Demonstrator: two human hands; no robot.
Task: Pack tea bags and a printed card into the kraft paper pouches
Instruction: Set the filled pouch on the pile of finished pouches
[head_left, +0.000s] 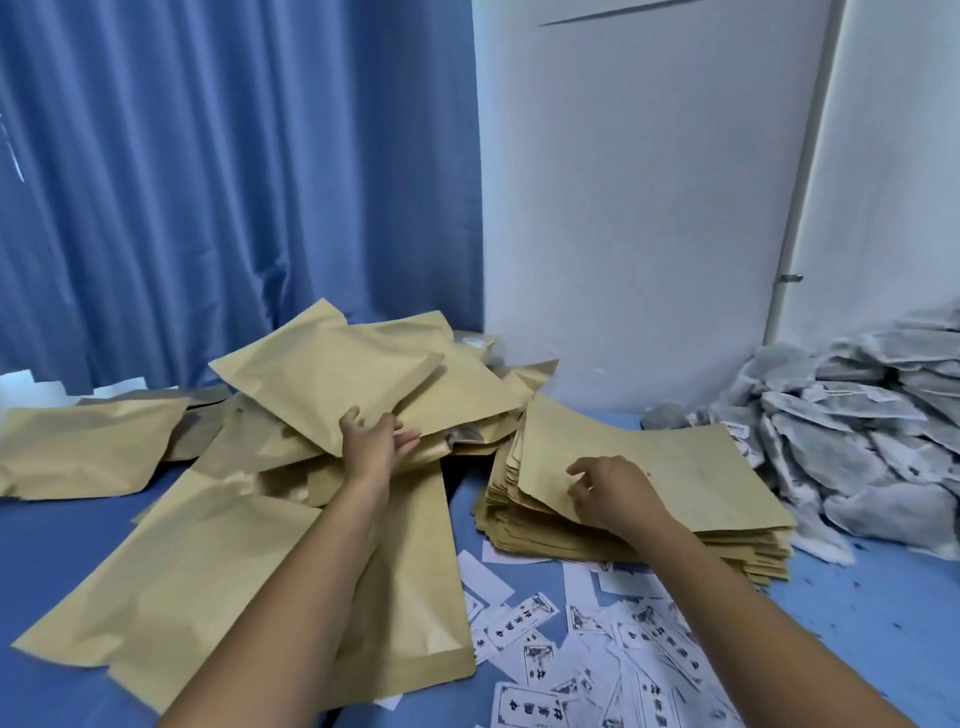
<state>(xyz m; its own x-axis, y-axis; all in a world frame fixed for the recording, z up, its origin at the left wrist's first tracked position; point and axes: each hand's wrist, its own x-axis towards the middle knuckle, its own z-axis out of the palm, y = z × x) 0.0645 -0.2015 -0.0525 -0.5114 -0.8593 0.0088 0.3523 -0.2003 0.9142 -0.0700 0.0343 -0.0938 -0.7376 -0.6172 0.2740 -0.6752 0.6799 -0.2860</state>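
2 forearms enter from the bottom edge, both bare from the frame border to the wrist; no sleeve, cuff or glove shows on either. Left hand (375, 435) and right hand (613, 493): bare, with no ring, watch, bracelet or strap on the fingers or wrists that face the camera. Fingernails look short and unpainted where they can be made out; finer detail is too blurred by the wide-angle view to record.

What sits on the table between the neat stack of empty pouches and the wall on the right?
In the head view, a heap of grey tea bags fills the stretch between the stack of empty pouches and the wall.
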